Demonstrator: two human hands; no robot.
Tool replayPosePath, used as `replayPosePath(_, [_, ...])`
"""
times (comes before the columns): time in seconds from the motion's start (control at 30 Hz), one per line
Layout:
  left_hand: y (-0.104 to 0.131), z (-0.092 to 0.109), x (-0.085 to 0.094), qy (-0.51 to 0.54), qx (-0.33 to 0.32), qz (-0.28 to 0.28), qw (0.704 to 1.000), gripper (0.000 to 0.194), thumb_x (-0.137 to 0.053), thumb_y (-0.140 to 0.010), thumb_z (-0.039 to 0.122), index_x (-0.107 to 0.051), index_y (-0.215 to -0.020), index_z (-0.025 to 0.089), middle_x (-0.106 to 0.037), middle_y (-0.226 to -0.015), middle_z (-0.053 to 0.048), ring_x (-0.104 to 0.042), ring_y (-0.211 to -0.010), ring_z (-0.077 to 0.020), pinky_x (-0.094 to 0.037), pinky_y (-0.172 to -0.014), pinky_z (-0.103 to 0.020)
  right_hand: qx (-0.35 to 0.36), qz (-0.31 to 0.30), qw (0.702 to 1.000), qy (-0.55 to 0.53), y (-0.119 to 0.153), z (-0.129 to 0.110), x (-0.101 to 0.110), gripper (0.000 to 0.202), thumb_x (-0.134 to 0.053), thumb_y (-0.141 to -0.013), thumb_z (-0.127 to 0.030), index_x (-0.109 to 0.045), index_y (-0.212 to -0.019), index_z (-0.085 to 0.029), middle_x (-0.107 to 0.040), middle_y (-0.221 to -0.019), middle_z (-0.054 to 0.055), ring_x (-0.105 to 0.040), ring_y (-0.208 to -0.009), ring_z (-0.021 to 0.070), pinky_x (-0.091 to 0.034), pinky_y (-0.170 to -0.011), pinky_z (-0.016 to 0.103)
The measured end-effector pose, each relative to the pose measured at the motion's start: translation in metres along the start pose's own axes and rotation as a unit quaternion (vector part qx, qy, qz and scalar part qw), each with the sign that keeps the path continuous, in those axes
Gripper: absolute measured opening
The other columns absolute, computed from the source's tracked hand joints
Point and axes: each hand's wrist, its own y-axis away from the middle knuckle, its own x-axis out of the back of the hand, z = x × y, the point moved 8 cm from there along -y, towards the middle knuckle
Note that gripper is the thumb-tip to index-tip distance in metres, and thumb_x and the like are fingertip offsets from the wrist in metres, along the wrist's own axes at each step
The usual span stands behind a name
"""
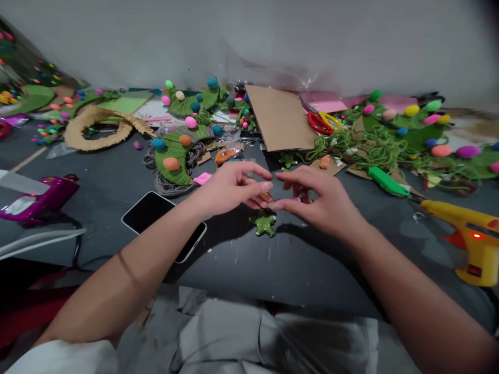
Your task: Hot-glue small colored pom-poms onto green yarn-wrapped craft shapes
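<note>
My left hand [237, 189] is curled, with its thumb pressed towards the fingers in a pinch. A small orange spot shows at its fingertips, too blurred to name. My right hand [315, 195] meets it from the other side, its thumb tip near the left fingertips and its index finger raised apart. Small pink and orange bits show by its curled fingers; I cannot make out what they are. Just below both hands, a small green star wrapped in yarn [265, 223] lies on the dark table [241, 270].
A phone [150, 213] lies under my left forearm. At right are a yellow glue gun [468, 228] with a red light and a green brush [388, 182]. Behind stand cardboard [278, 117], red-handled scissors [320, 123], green yarn [374, 145] and a pom-pom-trimmed green crescent [175, 153]. A purple tool [47, 200] sits left.
</note>
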Motion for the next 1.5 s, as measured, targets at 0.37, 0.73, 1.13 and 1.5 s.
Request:
replayPosePath(0.37, [-0.001, 0.013, 0.043, -0.059, -0.054, 0.129, 0.988, 0.029, -0.066, -0.099, 0.042, -0.069, -0.114, 0.017, -0.081, -0.105, -0.013, -0.080, -0.090, -0.0222, -0.064, -0.076, -0.032, -0.056, 0.059, 0.995, 0.051, 0.002, -0.001, 0.003, 0.028, -0.054, -0.106, -0.044, -0.066, -0.092, -0.023, -0.068, -0.081, 0.004, -0.059, -0.069, 0.0181, -0.044, -0.067, 0.034])
replayPosePath(0.73, [-0.011, 0.004, 0.086, -0.463, -0.056, 0.244, 0.850, 0.059, -0.067, -0.089, 0.022, -0.058, -0.148, 0.014, -0.068, -0.140, -0.018, -0.061, -0.134, -0.0382, -0.047, -0.115, -0.052, -0.031, 0.023, 0.998, 0.040, 0.000, -0.002, -0.003, 0.028, -0.068, -0.098, -0.046, -0.072, -0.085, -0.022, -0.072, -0.081, 0.004, -0.059, -0.069, 0.0173, -0.047, -0.069, 0.034])
replayPosePath(1.13, [-0.008, 0.007, 0.081, -0.447, -0.077, 0.245, 0.857, 0.023, -0.066, -0.090, 0.023, -0.064, -0.113, 0.020, -0.071, -0.116, -0.014, -0.067, -0.112, -0.0344, -0.052, -0.099, -0.048, -0.026, 0.013, 0.998, 0.054, 0.000, -0.002, -0.004, 0.027, -0.067, -0.100, -0.042, -0.072, -0.085, -0.020, -0.069, -0.078, 0.004, -0.057, -0.067, 0.0162, -0.046, -0.067, 0.033])
replayPosePath(1.5, [0.013, 0.044, 0.045, -0.414, -0.341, 0.228, 0.813, 0.038, -0.066, -0.090, 0.015, -0.065, -0.128, 0.020, -0.068, -0.116, -0.010, -0.068, -0.108, -0.0231, -0.057, -0.099, -0.038, -0.025, 0.148, 0.988, -0.043, 0.003, 0.008, 0.011, 0.016, -0.073, -0.094, -0.026, -0.078, -0.110, -0.024, -0.081, -0.103, 0.005, -0.076, -0.086, 0.0203, -0.062, -0.077, 0.034])
